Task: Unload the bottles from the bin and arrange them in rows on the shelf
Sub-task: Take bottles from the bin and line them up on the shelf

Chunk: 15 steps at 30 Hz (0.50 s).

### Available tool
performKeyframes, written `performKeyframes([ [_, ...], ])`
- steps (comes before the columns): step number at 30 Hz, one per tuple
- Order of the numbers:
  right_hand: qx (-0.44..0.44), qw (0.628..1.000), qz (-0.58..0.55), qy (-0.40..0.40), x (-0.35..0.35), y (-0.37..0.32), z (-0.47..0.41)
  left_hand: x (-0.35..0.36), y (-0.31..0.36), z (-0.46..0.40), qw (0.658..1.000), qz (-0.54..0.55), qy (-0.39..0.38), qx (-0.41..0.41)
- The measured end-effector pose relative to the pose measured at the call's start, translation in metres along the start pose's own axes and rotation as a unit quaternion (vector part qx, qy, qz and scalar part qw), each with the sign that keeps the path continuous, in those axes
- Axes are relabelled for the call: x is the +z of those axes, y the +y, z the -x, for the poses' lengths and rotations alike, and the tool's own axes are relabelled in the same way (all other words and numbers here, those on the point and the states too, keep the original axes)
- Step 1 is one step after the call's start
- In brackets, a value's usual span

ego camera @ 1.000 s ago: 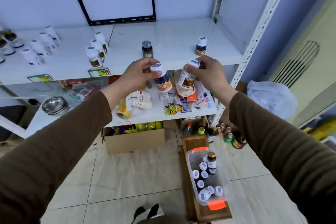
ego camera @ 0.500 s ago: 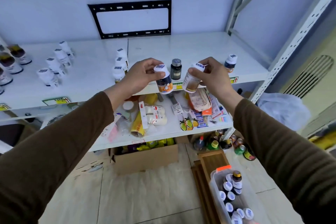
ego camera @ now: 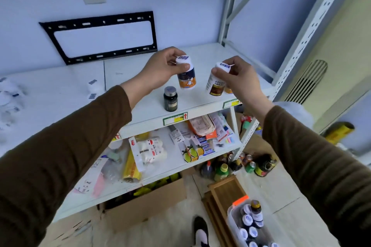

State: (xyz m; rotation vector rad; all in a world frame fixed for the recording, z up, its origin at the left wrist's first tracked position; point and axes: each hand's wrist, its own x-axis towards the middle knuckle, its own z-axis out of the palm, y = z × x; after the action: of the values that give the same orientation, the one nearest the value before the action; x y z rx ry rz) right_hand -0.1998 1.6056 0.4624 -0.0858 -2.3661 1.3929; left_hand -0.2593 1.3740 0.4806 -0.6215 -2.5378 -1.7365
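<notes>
My left hand (ego camera: 160, 70) grips the cap of a white bottle with an orange and navy label (ego camera: 186, 78), held just above the top white shelf (ego camera: 140, 78). My right hand (ego camera: 239, 78) holds a white bottle with a brown label (ego camera: 214, 86) by its cap over the shelf's right front part. A dark bottle with a silver cap (ego camera: 170, 98) stands on the shelf near the front edge, below and left of the left-hand bottle. An orange-labelled bottle peeks out behind my right hand. The clear bin (ego camera: 232, 224) with several capped bottles sits on the floor at lower right.
Blurred white bottles (ego camera: 93, 90) stand on the shelf's left part. The lower shelf (ego camera: 172, 164) carries packets and cards. On the floor are a cardboard box (ego camera: 144, 204), wooden trays (ego camera: 226, 192), and cans and bottles (ego camera: 249, 166). A perforated upright (ego camera: 297, 46) frames the right side.
Both hands have risen and moved forward, carrying their bottles from in front of the shelf edge to over the top shelf. The view has shifted right and closer to the shelf.
</notes>
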Motion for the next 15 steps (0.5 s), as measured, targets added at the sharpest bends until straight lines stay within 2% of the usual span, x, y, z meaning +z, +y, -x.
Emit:
performKeyframes([
  [6,-0.009,0.999,0.015,0.030,-0.042,0.035,-0.073,0.061,0.000,-0.090,0.999,-0.041,-0.011,0.007],
  [15,-0.002,1.000,0.023,0.021,-0.069,0.090,-0.150,0.137,-0.043,-0.182,0.991,-0.128,-0.031,-0.035],
])
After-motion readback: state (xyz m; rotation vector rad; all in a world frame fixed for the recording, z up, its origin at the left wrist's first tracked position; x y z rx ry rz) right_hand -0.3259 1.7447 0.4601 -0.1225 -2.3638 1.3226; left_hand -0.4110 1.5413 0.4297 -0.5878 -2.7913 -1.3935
